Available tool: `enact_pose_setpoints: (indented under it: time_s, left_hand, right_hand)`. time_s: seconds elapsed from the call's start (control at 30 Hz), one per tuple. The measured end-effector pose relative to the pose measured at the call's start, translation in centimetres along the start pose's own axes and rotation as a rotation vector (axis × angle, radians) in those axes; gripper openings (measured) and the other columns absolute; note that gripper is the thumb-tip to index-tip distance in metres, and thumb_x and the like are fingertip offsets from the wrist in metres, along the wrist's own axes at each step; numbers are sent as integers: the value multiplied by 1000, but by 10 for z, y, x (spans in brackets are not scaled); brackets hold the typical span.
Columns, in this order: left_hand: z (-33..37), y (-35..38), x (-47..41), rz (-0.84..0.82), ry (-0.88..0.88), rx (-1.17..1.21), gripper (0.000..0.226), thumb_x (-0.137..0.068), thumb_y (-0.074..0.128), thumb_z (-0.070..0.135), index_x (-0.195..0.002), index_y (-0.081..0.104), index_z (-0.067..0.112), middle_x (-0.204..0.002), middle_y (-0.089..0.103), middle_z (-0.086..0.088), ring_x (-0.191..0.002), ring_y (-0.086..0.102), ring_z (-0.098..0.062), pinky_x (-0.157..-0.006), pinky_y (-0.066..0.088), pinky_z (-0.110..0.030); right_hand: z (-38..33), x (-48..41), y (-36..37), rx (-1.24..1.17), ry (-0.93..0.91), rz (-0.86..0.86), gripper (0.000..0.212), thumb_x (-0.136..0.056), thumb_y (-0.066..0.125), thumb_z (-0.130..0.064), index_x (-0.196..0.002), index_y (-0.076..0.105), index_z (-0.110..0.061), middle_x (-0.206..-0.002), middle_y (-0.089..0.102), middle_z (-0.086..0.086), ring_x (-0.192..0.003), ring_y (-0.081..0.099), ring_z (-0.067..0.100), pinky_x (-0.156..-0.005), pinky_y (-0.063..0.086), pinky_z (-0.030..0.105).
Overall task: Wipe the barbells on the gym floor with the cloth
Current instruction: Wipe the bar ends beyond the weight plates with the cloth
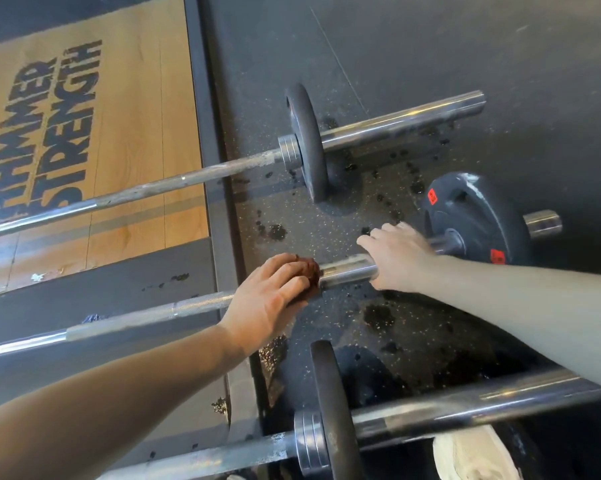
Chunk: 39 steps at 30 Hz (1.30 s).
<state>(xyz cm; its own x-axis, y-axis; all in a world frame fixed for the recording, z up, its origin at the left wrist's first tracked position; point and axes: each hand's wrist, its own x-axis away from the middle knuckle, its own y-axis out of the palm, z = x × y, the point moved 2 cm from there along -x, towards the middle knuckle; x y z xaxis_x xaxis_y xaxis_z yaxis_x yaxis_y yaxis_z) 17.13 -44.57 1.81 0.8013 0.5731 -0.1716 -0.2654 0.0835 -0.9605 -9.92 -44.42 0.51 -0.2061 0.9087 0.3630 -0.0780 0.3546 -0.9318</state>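
While the left hand [274, 299] curls round a brown cloth [310, 271] on the middle barbell [202, 303], the right hand [397, 261] lies just beyond it, fingers stretched across the sleeve [347, 270]; wiping looks under way, and the next stroke would need that hand lifted clear

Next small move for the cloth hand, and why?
Probably slide the cloth right along the middle barbell's sleeve: the left hand grips it at the sleeve's inner end, and bare chrome lies between it and the right hand resting there.
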Motion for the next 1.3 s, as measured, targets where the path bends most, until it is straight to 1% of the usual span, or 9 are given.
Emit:
enact_pose_setpoints:
  time_s: [0.1,0.37,0.47,0.73,0.9,1.0,1.13,1.23,1.3]
  left_hand:
    - [2,8,9,12,179,-105,33,-89,79,23,-117,63,20,-130,63,-4,-126,55,-33,-96,52,-49]
    - [-1,15,4,3,169,-94,29,-90,79,18,-115,64,19,-125,62,-3,-121,55,-37,-96,50,-50]
    - [-6,6,-4,16,142,-26,24,-90,78,22,-111,67,18,-119,64,-4,-112,56,-35,-94,51,-47]
    - [-26,-7,-32,-6,-616,351,30,-95,66,43,-118,61,26,-119,54,7,-112,53,-16,-100,54,-41]
    - [-13,-7,-23,1,-451,305,27,-93,71,34,-115,62,21,-121,57,5,-113,50,-16,-102,48,-33]
    - [-9,-5,-16,38,-363,190,29,-89,77,26,-114,65,16,-121,58,-1,-112,49,-20,-100,49,-37]
    - [-7,0,-17,10,-320,141,29,-91,76,25,-116,64,16,-121,58,-3,-112,49,-23,-101,50,-40]
    - [-9,1,-17,-21,-377,206,33,-93,73,30,-121,61,17,-130,54,-2,-121,44,-20,-108,37,-22]
    - [-10,0,-21,-61,-416,313,34,-94,71,31,-124,56,20,-138,51,1,-127,45,-17,-109,33,-17]
  right_hand:
    - [-12,14,20,135,50,212,47,-80,80,-36,-116,53,-22,-106,62,0,-100,58,24,-85,44,40]
    - [4,-13,-17,-56,-59,-234,27,-81,68,-34,-104,54,-32,-89,58,-10,-85,59,18,-79,54,41]
    - [5,-16,-18,-61,-53,-244,26,-79,68,-35,-101,53,-32,-86,55,-11,-85,59,19,-80,54,42]
    - [6,-13,-13,-77,-57,-234,27,-82,68,-36,-101,50,-34,-87,56,-11,-84,59,18,-79,51,40]
    - [6,-15,-18,-78,-78,-283,29,-78,71,-34,-100,52,-33,-88,58,-9,-81,59,15,-72,51,37]
    - [9,-25,-29,-153,-90,-484,33,-72,78,-28,-100,61,-24,-87,68,-1,-74,68,17,-60,55,37]
    - [14,-38,-36,-146,-85,-747,45,-65,84,-37,-104,69,-21,-87,77,0,-82,75,22,-81,63,40]
    - [15,-41,-31,-170,-69,-691,56,-63,85,-50,-109,64,-26,-98,73,-3,-89,70,20,-86,60,42]
    - [13,-32,-23,-152,-48,-446,69,-68,81,-47,-128,54,-29,-112,63,-3,-98,63,20,-90,54,41]
